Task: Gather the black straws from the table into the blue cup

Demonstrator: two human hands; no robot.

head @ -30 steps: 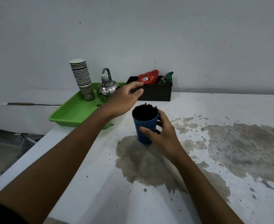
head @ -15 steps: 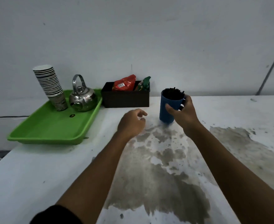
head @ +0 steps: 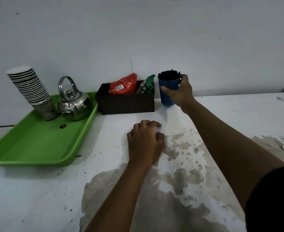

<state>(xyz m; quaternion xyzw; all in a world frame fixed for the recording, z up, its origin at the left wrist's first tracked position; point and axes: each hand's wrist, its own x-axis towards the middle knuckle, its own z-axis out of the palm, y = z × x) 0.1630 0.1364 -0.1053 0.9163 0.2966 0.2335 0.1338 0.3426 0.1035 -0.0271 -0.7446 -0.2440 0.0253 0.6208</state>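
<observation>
Since the earlier frame the blue cup (head: 168,90) has travelled away from the person toward the wall, and it now stands at the far edge of the table (head: 37,190), just right of the black box (head: 126,104) of snack packets (head: 123,84). Right hand (head: 179,91) is wrapped around the cup's right side, thumb across the front, so that hand is the one on the task's thing; whether the cup's base has fully settled on the surface I cannot tell. Left hand (head: 145,143) has dropped back and rests loosely curled on the table, nearer the person and left of the cup, holding nothing that I can see.

Black straws (head: 168,75) fill the cup, standing upright, their tips just clear of the rim. I see no loose straws on the tabletop, so the gathering looks finished; what remains, I'd judge, is only to let go.

White paint on the table is worn through in big grey-brown patches in the middle and to the right. Off to the left sits a green tray (head: 37,148) carrying a steel kettle (head: 73,102) and a stack of paper cups (head: 30,87), well apart from the cup. A plain pale wall closes the far side.
</observation>
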